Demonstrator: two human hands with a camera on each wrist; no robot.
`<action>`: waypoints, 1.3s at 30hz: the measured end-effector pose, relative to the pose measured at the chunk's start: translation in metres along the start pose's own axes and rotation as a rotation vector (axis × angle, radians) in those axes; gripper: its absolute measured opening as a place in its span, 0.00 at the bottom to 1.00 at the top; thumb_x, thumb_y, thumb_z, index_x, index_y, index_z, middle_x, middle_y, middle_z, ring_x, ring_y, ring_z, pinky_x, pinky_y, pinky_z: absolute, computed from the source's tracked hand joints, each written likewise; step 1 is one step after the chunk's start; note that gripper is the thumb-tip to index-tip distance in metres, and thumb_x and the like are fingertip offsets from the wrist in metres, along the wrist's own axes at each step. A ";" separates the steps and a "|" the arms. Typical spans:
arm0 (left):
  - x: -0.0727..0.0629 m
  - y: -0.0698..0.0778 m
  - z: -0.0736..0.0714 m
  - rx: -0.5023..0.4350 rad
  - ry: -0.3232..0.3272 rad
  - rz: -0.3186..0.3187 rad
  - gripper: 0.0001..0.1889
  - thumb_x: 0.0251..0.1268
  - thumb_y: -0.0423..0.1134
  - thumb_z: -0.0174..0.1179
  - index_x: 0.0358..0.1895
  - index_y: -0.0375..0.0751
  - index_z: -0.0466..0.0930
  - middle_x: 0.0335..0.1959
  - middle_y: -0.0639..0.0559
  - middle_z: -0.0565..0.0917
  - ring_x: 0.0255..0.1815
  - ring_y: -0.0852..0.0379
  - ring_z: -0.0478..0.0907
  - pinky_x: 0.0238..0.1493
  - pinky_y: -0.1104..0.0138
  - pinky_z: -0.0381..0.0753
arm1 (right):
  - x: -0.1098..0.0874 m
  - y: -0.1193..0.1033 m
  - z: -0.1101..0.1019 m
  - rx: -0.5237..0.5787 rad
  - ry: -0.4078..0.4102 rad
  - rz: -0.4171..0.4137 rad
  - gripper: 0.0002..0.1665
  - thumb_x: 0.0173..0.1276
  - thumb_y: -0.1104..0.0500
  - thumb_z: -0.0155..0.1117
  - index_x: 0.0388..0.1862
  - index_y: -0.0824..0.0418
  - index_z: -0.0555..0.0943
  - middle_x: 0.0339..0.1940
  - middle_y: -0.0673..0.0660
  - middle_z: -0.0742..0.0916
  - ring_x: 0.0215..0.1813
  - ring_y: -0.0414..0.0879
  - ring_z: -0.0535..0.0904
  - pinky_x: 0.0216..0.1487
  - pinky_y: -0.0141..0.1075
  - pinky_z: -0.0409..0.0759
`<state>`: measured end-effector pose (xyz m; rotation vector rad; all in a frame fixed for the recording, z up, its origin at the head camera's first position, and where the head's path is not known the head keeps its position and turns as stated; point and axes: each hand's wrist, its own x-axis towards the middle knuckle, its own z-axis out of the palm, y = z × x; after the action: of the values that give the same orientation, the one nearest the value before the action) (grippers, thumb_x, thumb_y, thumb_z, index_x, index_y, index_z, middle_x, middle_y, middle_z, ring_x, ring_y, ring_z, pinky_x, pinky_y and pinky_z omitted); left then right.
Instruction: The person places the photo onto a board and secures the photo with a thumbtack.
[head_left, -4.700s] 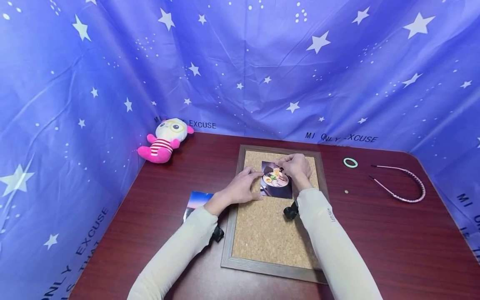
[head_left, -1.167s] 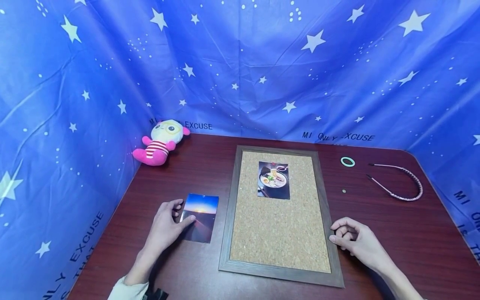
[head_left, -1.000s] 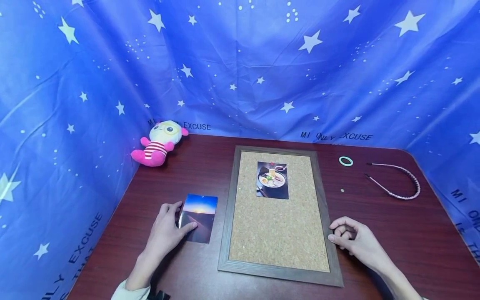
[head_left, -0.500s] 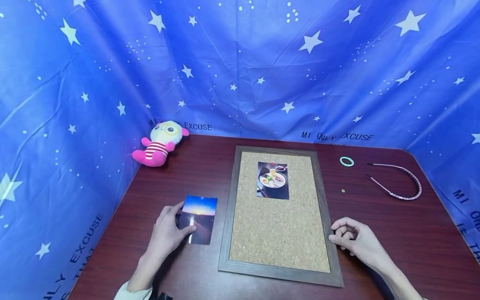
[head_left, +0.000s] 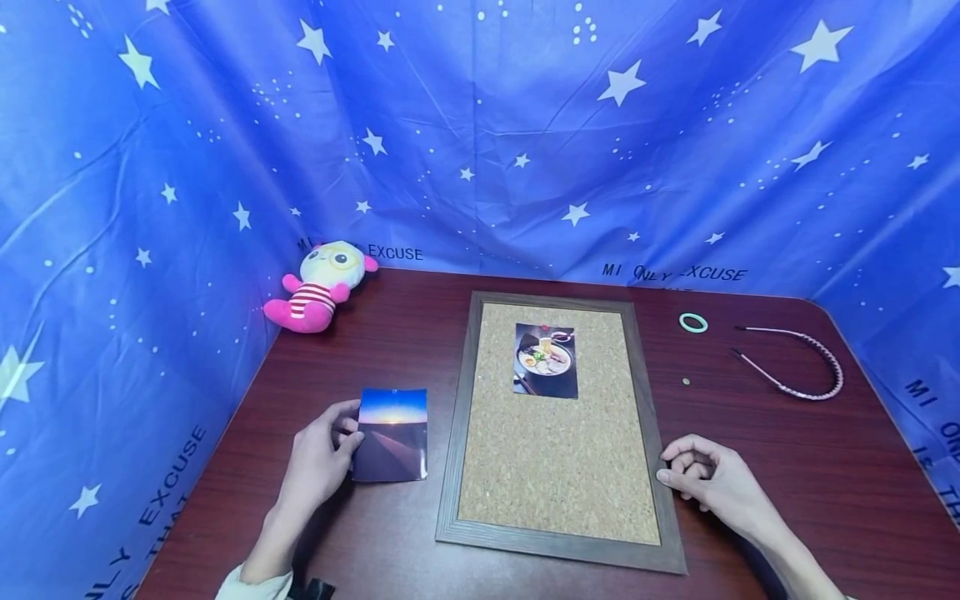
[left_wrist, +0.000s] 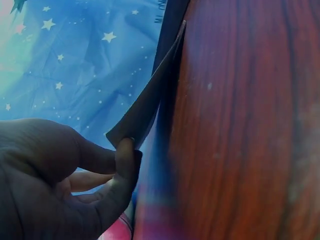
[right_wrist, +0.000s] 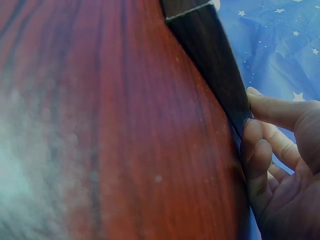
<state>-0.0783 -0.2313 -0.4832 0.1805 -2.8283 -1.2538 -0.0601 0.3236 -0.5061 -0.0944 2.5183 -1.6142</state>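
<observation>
In the head view my left hand (head_left: 318, 454) pinches the left edge of a sunset photo (head_left: 392, 442) between thumb and fingers. The left wrist view shows that photo (left_wrist: 142, 107) edge-on, bowed, its held side raised off the table. To its right lies a cork board (head_left: 555, 475) in a grey-brown wooden frame. A ramen photo (head_left: 546, 362) sits on the upper cork, a red push pin (head_left: 545, 327) at its top edge. My right hand (head_left: 712, 479) grips the board's right side; in the right wrist view thumb and fingertips close on the frame edge (right_wrist: 207, 55).
Right of the board lie a mint-green ring (head_left: 693, 323), a tiny round piece (head_left: 686, 382) and a pink braided headband (head_left: 813, 392). A pink and white plush toy (head_left: 318, 287) sits at the back left of the dark red table (head_left: 390, 542). Star-printed curtains (head_left: 480, 125) border it.
Both hands have left the ramen photo, now showing a red pin. The left went to the sunset photo and raised its left side, shifting it slightly left; the right went to the board's right edge.
</observation>
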 end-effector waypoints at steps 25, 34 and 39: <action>-0.004 0.044 0.019 -0.641 -0.070 -0.102 0.29 0.75 0.19 0.65 0.76 0.37 0.75 0.47 0.42 0.83 0.27 0.60 0.84 0.27 0.63 0.88 | 0.000 -0.002 0.000 0.001 -0.002 -0.002 0.11 0.71 0.69 0.77 0.47 0.67 0.82 0.25 0.45 0.83 0.23 0.37 0.78 0.17 0.39 0.75; -0.007 0.065 0.045 -0.644 -0.143 -0.026 0.26 0.72 0.20 0.67 0.71 0.35 0.79 0.46 0.39 0.85 0.26 0.59 0.85 0.24 0.64 0.85 | -0.001 -0.001 -0.001 -0.005 0.006 -0.005 0.11 0.71 0.69 0.77 0.47 0.67 0.83 0.25 0.45 0.84 0.23 0.38 0.79 0.17 0.39 0.76; -0.010 0.073 0.060 -0.636 -0.192 0.004 0.27 0.71 0.19 0.67 0.71 0.34 0.79 0.46 0.39 0.85 0.28 0.57 0.87 0.26 0.61 0.89 | 0.000 -0.002 0.000 0.000 0.003 0.009 0.12 0.71 0.69 0.77 0.47 0.68 0.82 0.25 0.45 0.84 0.23 0.38 0.78 0.18 0.38 0.76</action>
<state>-0.0799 -0.1374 -0.4693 0.0275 -2.3915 -2.1796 -0.0603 0.3230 -0.5047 -0.0809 2.5172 -1.6123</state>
